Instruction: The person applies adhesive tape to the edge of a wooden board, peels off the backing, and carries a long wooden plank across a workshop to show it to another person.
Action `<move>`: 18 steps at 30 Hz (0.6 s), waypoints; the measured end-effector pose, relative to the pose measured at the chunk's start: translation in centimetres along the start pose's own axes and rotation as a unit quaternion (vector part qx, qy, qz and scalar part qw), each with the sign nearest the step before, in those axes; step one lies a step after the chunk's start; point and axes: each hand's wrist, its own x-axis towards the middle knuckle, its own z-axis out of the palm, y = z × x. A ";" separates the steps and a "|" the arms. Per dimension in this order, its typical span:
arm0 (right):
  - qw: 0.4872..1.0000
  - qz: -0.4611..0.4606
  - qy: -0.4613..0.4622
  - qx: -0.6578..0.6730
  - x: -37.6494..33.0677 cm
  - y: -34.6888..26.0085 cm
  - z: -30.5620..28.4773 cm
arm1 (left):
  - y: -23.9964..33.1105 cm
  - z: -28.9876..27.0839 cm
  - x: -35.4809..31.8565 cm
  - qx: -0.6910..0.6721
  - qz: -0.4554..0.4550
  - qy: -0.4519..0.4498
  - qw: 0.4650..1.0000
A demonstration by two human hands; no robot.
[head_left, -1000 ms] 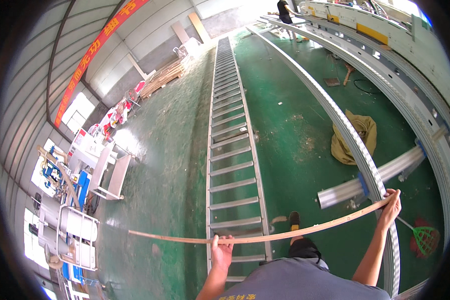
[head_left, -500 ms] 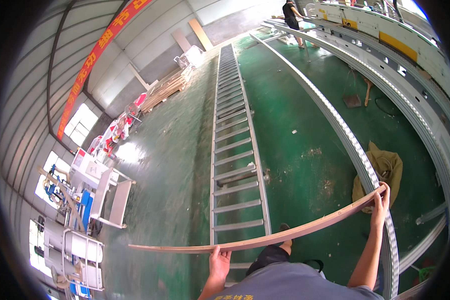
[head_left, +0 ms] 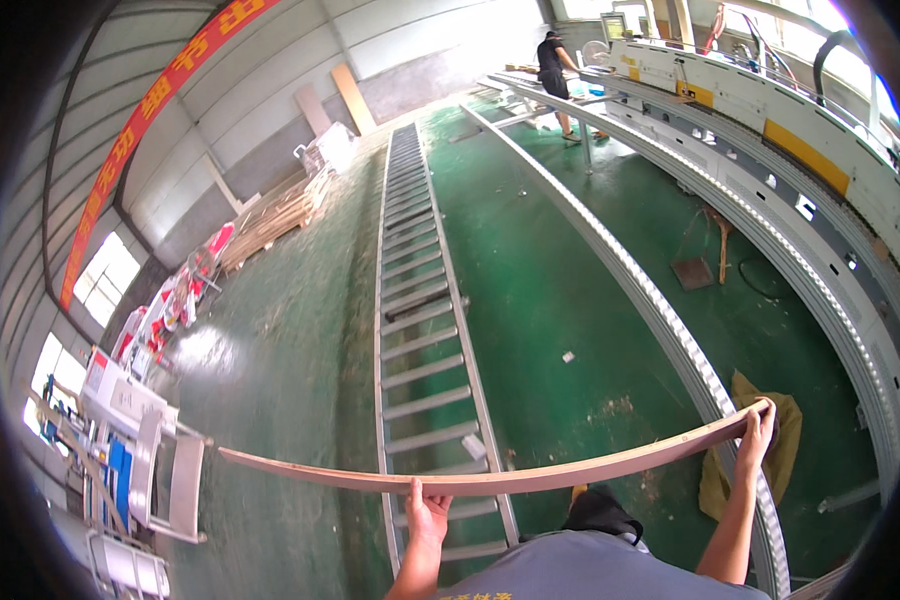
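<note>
A long, narrow wooden board (head_left: 570, 475) stretches across in front of me, its pale edge facing up. My left hand (head_left: 427, 512) grips it left of its middle, thumb on the near face and fingers underneath. Close to the board's right end, my right hand (head_left: 757, 440) is wrapped round it. The left end sticks out well past my left hand, over the floor. Beneath the board lies a roller track (head_left: 425, 370) like a long ladder. The right end is above or against a rail with small wheels (head_left: 660, 310); contact cannot be made out.
A large white and yellow machine (head_left: 770, 130) runs along the right, with a person in dark clothes (head_left: 553, 75) at its far end. An olive sack (head_left: 775, 465) and a dustpan (head_left: 692, 273) lie on the green floor. Stacked planks (head_left: 275, 225) and a cart (head_left: 175, 485) stand left.
My view has shifted, so the roller track and far person sit further left and lower in the picture. The board's left end shows higher. Both hands keep their hold.
</note>
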 end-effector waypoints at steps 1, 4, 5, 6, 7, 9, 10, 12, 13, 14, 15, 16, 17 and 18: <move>1.000 0.002 0.003 -0.009 2.0 0.8 2.6 | 0.3 1.7 2.9 0.011 0.003 -0.009 1.000; 1.000 0.010 0.006 -0.015 8.9 5.1 11.1 | 0.1 6.3 12.4 0.010 0.005 -0.012 1.000; 1.000 0.009 0.006 -0.008 11.7 6.0 14.6 | 0.3 8.3 15.7 0.005 0.008 -0.013 1.000; 1.000 -0.004 0.017 -0.003 14.3 7.0 18.2 | 0.3 10.1 18.1 0.007 0.013 -0.004 1.000; 0.994 0.069 0.005 0.080 16.3 6.2 22.2 | 0.6 11.2 20.5 -0.001 0.016 0.007 1.000; 0.997 0.040 -0.029 0.054 21.4 4.5 30.3 | 1.9 14.9 24.7 -0.010 0.034 0.032 0.999; 0.996 0.016 -0.024 0.083 23.7 4.0 35.0 | 2.3 14.8 27.3 -0.027 0.019 0.039 0.999; 0.997 -0.007 -0.066 0.031 28.8 3.6 43.7 | 2.3 16.6 33.0 -0.043 0.040 0.031 0.998; 0.994 -0.009 -0.093 0.060 30.4 2.4 48.0 | 2.1 17.6 35.3 -0.044 0.054 0.017 0.997; 0.989 -0.018 -0.117 0.090 32.4 2.6 52.3 | 1.6 17.9 38.5 -0.089 0.050 0.022 0.995; 0.988 -0.022 -0.134 0.070 34.2 2.4 56.4 | 0.7 16.1 42.2 -0.079 0.003 0.055 0.995; 0.988 -0.019 -0.146 0.051 35.3 2.1 60.5 | -0.2 12.5 46.5 -0.065 -0.037 0.090 0.993; 0.988 -0.016 -0.151 0.029 36.7 2.2 64.1 | -0.5 11.5 51.0 -0.049 -0.081 0.120 0.988; 0.989 -0.016 -0.145 0.032 38.8 2.8 67.2 | -1.1 13.7 54.7 -0.087 -0.080 0.119 0.986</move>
